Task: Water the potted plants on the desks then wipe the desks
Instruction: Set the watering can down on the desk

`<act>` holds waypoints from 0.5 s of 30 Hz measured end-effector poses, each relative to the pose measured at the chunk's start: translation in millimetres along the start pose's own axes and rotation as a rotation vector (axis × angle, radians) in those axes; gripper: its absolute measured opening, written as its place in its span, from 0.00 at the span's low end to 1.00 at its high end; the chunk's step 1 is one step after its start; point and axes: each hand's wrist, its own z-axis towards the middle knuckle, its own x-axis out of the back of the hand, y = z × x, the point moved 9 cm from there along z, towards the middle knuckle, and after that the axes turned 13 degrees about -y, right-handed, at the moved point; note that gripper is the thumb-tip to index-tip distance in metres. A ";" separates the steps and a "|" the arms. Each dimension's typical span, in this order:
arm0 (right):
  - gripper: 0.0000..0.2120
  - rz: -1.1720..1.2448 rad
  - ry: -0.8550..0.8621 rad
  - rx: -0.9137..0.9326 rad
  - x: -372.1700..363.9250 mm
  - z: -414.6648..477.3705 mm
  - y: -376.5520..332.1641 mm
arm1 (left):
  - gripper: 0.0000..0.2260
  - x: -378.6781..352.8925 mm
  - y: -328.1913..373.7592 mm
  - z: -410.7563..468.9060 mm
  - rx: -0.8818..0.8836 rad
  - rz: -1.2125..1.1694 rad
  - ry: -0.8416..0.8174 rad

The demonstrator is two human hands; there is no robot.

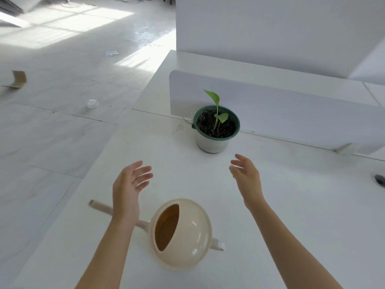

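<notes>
A small green plant in a green-rimmed white pot (pixel 216 130) stands on the white desk (pixel 291 205), against a low white divider. A cream watering can (pixel 181 233) with a long spout to the left sits near the desk's front edge, between my forearms. My left hand (pixel 130 184) hovers open above the spout, fingers spread, holding nothing. My right hand (pixel 246 176) is also open, held just in front of the pot and to its right. Neither hand touches the pot or the can.
A low white divider (pixel 281 109) runs behind the pot. A brownish stain (pixel 179 128) marks the desk left of the pot. A cable hole (pixel 379 180) sits at the right edge. On the floor to the left lie a cardboard scrap (pixel 18 79) and a clear cup (pixel 92 103).
</notes>
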 end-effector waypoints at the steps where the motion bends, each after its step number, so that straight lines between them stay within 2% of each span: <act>1: 0.17 -0.013 -0.013 0.012 -4.0 -12.7 1.0 | 0.11 16.9 -0.3 -13.9 -0.024 -0.003 0.048; 5: 0.12 -0.063 -0.034 0.020 -22.1 -61.5 13.7 | 0.11 70.4 -11.4 -61.8 -0.099 0.015 0.181; 9: 0.09 -0.053 -0.042 -0.028 -39.0 -100.1 37.5 | 0.12 109.1 -31.6 -80.4 -0.076 0.062 0.268; 15: 0.06 -0.051 -0.018 -0.081 -58.6 -129.8 60.5 | 0.11 117.4 -48.5 -67.4 0.002 0.069 0.228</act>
